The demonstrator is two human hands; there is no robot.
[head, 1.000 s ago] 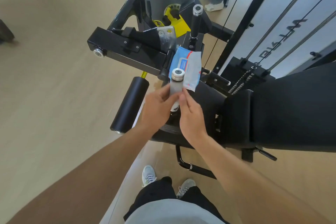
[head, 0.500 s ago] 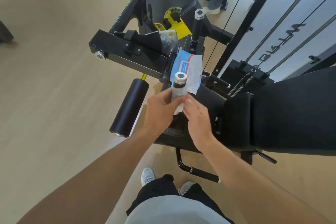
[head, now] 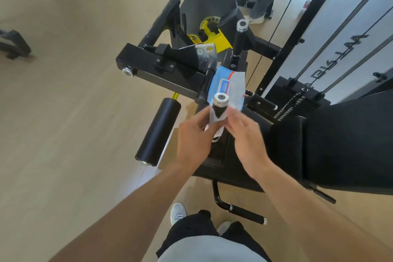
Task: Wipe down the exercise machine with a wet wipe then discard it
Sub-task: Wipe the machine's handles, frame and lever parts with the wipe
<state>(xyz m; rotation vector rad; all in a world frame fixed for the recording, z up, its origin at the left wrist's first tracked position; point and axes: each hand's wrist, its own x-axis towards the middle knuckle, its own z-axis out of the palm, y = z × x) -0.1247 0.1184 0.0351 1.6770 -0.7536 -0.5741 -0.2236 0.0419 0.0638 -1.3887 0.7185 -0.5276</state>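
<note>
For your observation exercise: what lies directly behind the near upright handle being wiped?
A blue-and-white wipes packet rests behind the handle; its lower edge is covered by handle and wet wipe.

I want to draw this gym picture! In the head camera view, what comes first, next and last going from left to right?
Black foam roller → left hand → wet wipe wrapped on the handle → right hand → black seat pad.

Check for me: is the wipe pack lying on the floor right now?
No, the wipe pack sits up on the machine frame, just behind the upright handle.
</note>
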